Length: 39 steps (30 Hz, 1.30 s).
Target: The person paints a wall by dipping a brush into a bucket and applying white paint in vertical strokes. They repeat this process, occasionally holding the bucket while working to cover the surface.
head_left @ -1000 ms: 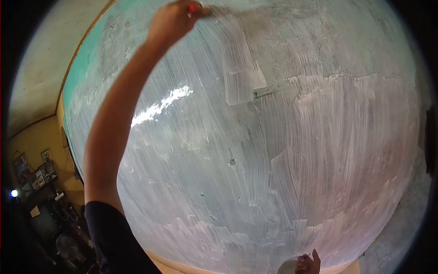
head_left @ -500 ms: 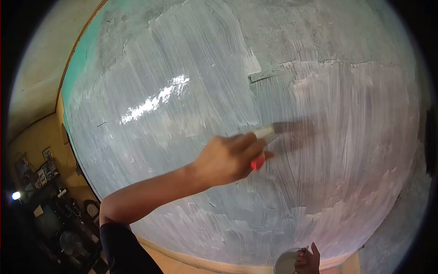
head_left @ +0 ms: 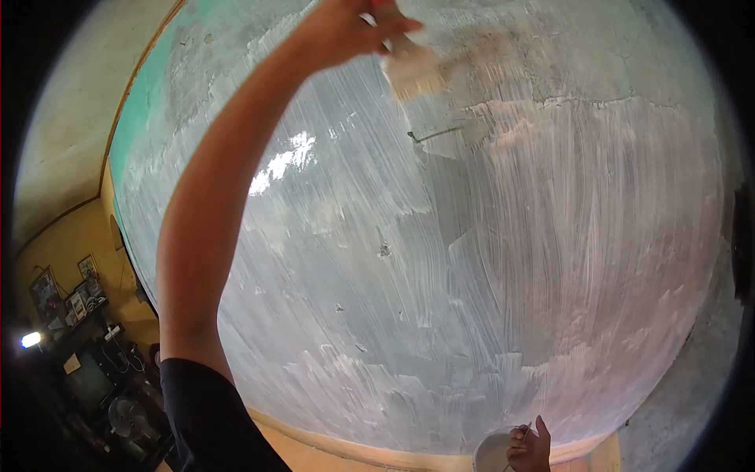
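Note:
My left hand [head_left: 350, 31], at the top of the view, is closed around the handle of a paintbrush [head_left: 414, 71]. A bit of red shows at the grip, and the wide pale bristles point down over the wall [head_left: 330, 236]. The bristles are blurred and overlap the upper edge of the streaky white coat. Low down, my right hand [head_left: 531, 450] has its fingers curled on the thin handle of a pale bucket [head_left: 491, 450], the thumb pointing up. Only part of the bucket shows at the bottom edge.
Bare grey patches and green paint [head_left: 141, 118] border the white coat above and at left. A small crack [head_left: 436, 134] sits below the brush. At far left are a fan [head_left: 128, 418], framed pictures [head_left: 47, 295] and a bright lamp [head_left: 31, 340].
My left hand has swung up from mid-wall to the top with the paintbrush, whose bristles now point down. My right hand stays at the bucket.

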### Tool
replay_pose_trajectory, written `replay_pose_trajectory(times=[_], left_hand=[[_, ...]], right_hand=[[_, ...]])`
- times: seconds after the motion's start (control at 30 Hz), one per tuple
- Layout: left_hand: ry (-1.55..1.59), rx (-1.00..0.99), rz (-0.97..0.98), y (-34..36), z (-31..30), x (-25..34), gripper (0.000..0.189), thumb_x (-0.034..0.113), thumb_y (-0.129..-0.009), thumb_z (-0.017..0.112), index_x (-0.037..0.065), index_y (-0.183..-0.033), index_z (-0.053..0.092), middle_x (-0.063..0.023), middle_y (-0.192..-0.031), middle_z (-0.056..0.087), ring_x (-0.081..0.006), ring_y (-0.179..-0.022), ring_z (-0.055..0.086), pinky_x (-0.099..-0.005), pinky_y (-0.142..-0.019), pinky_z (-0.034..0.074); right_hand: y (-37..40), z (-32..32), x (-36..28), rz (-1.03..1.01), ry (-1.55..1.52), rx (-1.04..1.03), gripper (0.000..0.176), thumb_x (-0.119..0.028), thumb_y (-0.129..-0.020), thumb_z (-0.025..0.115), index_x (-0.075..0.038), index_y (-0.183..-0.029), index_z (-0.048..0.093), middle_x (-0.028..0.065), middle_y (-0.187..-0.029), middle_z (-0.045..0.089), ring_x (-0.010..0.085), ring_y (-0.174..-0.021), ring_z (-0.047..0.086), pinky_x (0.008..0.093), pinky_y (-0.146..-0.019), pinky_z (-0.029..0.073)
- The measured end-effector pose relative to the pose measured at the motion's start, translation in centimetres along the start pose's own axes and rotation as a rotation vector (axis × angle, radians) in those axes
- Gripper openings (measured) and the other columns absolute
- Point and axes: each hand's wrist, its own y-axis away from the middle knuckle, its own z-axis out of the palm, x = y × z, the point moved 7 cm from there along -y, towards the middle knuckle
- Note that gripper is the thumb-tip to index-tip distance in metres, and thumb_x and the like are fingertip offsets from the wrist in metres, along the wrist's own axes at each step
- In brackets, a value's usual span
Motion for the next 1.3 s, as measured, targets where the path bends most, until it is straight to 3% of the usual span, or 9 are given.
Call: replay_pose_trajectory(times=[0.17,0.33,0.37,0.43,0.57,0.83,0.97,1.1,1.3], left_hand=[[0.024,0.322,0.092,-2.6,-6.9,-3.6,0.027,0.024,-0.092,0.064,0.000,-0.100,0.072,-0.0106,-0.088,0.072,-0.0178,-0.076,0.066,-0.0342,-0.067,0.053],[-0.398,0.648,0.293,-1.3,-6.6,-2.0,0.020,0.018,-0.089,0.065,-0.001,-0.091,0.070,-0.0194,-0.088,0.070,-0.0314,-0.076,0.068,-0.0390,-0.067,0.051],[-0.348,0.528,0.236,-1.3,-4.7,-2.5,0.019,0.016,-0.088,0.064,-0.002,-0.090,0.069,-0.0220,-0.089,0.069,-0.0366,-0.079,0.067,-0.0411,-0.068,0.051],[-0.488,0.435,0.325,1.4,0.5,-1.1,0.013,0.020,-0.085,0.072,0.012,-0.095,0.072,-0.0047,-0.092,0.071,-0.0169,-0.071,0.069,-0.0315,-0.067,0.056],[-0.341,0.289,0.627,8.6,7.4,5.4,0.014,0.020,-0.082,0.076,0.010,-0.089,0.071,-0.0022,-0.078,0.065,-0.0163,-0.057,0.064,-0.0277,-0.049,0.052],[0.041,-0.176,0.046,3.6,3.8,2.1,0.025,0.027,-0.090,0.070,0.007,-0.104,0.074,-0.0085,-0.090,0.072,-0.0165,-0.074,0.069,-0.0302,-0.071,0.057],[0.107,0.024,-0.026,-3.4,-3.5,-3.1,0.032,0.034,-0.090,0.069,0.002,-0.089,0.070,-0.0132,-0.089,0.071,-0.0241,-0.079,0.069,-0.0354,-0.070,0.056],[-0.038,0.304,-0.056,-7.0,-11.1,-5.2,0.044,0.040,-0.088,0.071,-0.001,-0.102,0.063,-0.0122,-0.092,0.069,-0.0203,-0.082,0.068,-0.0343,-0.071,0.058],[-0.461,0.700,0.312,-6.3,-12.8,-5.9,0.025,0.022,-0.089,0.069,-0.002,-0.084,0.067,-0.0106,-0.077,0.068,-0.0197,-0.072,0.065,-0.0363,-0.064,0.051]], right_hand=[[0.9,0.0,-1.2,-0.052,0.031,0.054,0.055,-0.056,-0.097,0.044,-0.007,-0.090,0.066,0.0064,-0.075,0.060,0.0148,-0.050,0.051,0.0234,-0.042,0.043],[1.0,0.5,-1.5,-0.033,0.070,-0.026,0.053,-0.055,-0.098,0.044,-0.007,-0.088,0.066,0.0060,-0.074,0.060,0.0148,-0.050,0.052,0.0248,-0.042,0.043],[1.0,0.6,-1.3,-0.032,0.069,-0.028,0.053,-0.055,-0.098,0.044,-0.007,-0.088,0.066,0.0060,-0.074,0.060,0.0148,-0.050,0.052,0.0248,-0.042,0.043],[1.0,0.8,-1.0,-0.012,-0.001,-0.018,0.053,-0.054,-0.098,0.044,-0.007,-0.086,0.066,0.0063,-0.074,0.060,0.0156,-0.049,0.052,0.0264,-0.041,0.043],[0.6,0.5,-0.6,-0.017,-0.002,0.013,0.053,-0.054,-0.098,0.044,-0.008,-0.085,0.066,0.0065,-0.073,0.061,0.0162,-0.049,0.053,0.0273,-0.040,0.044],[-1.4,-1.2,0.8,0.015,-0.010,-0.015,0.054,-0.058,-0.095,0.046,-0.008,-0.085,0.066,0.0053,-0.073,0.061,0.0157,-0.049,0.052,0.0259,-0.041,0.044],[-1.2,-0.3,1.6,0.041,-0.037,-0.057,0.054,-0.057,-0.095,0.046,-0.008,-0.085,0.066,0.0052,-0.073,0.060,0.0157,-0.050,0.052,0.0258,-0.043,0.044],[-1.0,-0.6,1.7,-0.025,-0.021,-0.016,0.053,-0.057,-0.096,0.045,-0.009,-0.083,0.064,0.0049,-0.072,0.059,0.0150,-0.051,0.052,0.0255,-0.043,0.044],[-0.8,-0.9,1.7,-0.089,0.005,0.054,0.052,-0.057,-0.096,0.046,-0.010,-0.081,0.063,0.0044,-0.069,0.057,0.0142,-0.051,0.050,0.0246,-0.043,0.042]])
